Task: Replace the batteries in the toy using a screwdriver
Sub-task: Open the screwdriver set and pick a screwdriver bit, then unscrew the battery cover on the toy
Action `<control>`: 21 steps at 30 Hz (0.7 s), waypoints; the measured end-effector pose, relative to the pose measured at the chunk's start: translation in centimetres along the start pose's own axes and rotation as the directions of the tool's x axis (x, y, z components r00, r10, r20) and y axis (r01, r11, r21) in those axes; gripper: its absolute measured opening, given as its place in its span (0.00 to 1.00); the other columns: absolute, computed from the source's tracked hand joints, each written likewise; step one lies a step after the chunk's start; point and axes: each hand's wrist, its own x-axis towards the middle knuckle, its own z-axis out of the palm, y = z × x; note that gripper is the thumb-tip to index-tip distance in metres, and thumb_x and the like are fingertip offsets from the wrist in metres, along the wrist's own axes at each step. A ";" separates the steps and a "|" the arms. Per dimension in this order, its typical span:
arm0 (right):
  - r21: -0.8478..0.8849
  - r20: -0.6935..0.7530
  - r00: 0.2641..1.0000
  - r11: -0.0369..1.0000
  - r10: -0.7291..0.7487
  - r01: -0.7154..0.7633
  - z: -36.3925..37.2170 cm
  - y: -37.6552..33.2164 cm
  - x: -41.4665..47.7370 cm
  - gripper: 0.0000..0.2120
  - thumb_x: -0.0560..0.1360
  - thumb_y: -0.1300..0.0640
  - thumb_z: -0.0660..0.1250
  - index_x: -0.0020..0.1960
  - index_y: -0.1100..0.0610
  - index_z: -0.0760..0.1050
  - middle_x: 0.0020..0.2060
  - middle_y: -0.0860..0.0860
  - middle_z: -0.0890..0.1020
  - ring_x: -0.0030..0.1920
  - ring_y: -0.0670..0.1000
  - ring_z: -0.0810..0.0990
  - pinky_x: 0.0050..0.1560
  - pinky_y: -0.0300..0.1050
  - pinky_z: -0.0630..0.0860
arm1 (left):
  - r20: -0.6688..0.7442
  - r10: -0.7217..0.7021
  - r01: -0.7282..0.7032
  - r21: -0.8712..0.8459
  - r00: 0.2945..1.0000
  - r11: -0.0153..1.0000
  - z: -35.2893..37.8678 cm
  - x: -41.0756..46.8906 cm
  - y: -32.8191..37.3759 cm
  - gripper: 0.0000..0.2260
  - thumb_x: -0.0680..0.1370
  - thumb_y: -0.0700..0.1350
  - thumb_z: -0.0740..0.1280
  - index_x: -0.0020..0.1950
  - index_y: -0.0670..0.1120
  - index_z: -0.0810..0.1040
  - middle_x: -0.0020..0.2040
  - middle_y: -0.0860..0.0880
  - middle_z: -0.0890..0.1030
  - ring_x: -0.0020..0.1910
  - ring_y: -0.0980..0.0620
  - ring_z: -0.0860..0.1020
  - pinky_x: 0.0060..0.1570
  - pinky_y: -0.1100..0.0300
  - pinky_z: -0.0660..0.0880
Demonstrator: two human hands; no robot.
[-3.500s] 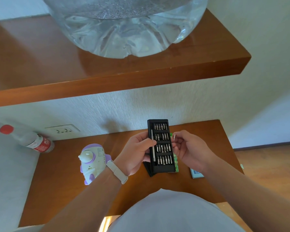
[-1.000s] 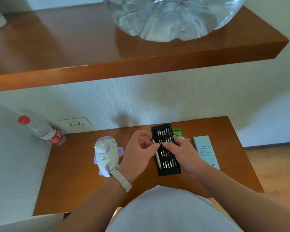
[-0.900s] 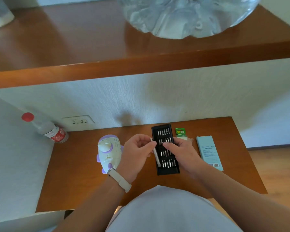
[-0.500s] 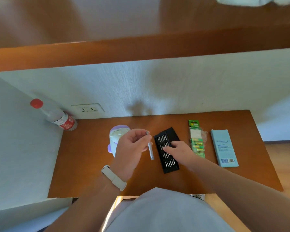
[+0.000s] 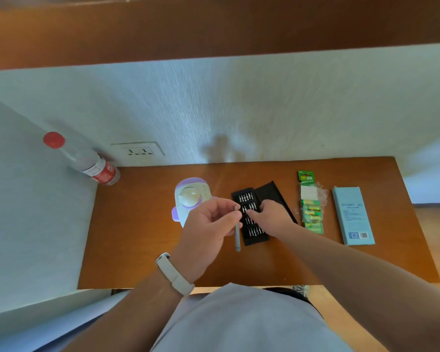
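- The screwdriver [image 5: 237, 235] is pinched near its far end by the left hand [image 5: 208, 224], held over the surface [image 5: 137, 224] just left of the open bit case [image 5: 255, 238].
- The right hand [image 5: 269, 217] is laid on the bit case, fingertips among the bits; whether a bit is gripped cannot be told.
- The white-and-purple toy [image 5: 191, 196] is partly hidden behind the left hand.
- A green battery pack [image 5: 311, 212] and a blue box [image 5: 352, 217] are laid right of the case.

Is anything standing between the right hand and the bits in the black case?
Nothing visible does. The right hand rests on the open bit case, fingertips at the bits. The left hand holds the screwdriver handle beside it.
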 end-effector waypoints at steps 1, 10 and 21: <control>-0.001 -0.019 1.000 1.000 0.008 -0.008 -0.1 0.1 -0.1 0.18 0.75 0.39 0.68 0.45 0.55 0.73 0.38 0.50 0.81 0.38 0.50 0.81 0.36 0.47 0.77 | 0.005 0.004 -0.004 0.007 1.000 1.000 0.1 0.0 -0.1 0.04 0.79 0.40 0.70 0.48 0.48 0.83 0.38 0.56 0.84 0.44 0.51 0.85 0.49 0.55 0.83; 0.291 -0.029 0.999 0.956 0.033 -0.023 -2.1 1.0 -2.9 0.10 0.78 0.45 0.62 0.46 0.51 0.74 0.42 0.50 0.81 0.41 0.48 0.79 0.42 0.48 0.76 | 0.013 0.014 -0.014 -0.024 1.000 1.000 0.4 0.5 0.2 0.04 0.78 0.39 0.70 0.48 0.48 0.83 0.39 0.54 0.85 0.45 0.49 0.85 0.51 0.50 0.83; 0.708 0.052 0.984 0.701 -0.170 0.084 -10.6 1.2 -11.1 0.16 0.81 0.69 0.57 0.59 0.53 0.76 0.43 0.51 0.86 0.41 0.47 0.84 0.43 0.36 0.79 | 0.050 0.047 -0.046 -0.023 0.998 0.999 4.6 1.6 1.7 0.06 0.78 0.39 0.71 0.46 0.50 0.84 0.42 0.50 0.86 0.44 0.51 0.85 0.47 0.52 0.83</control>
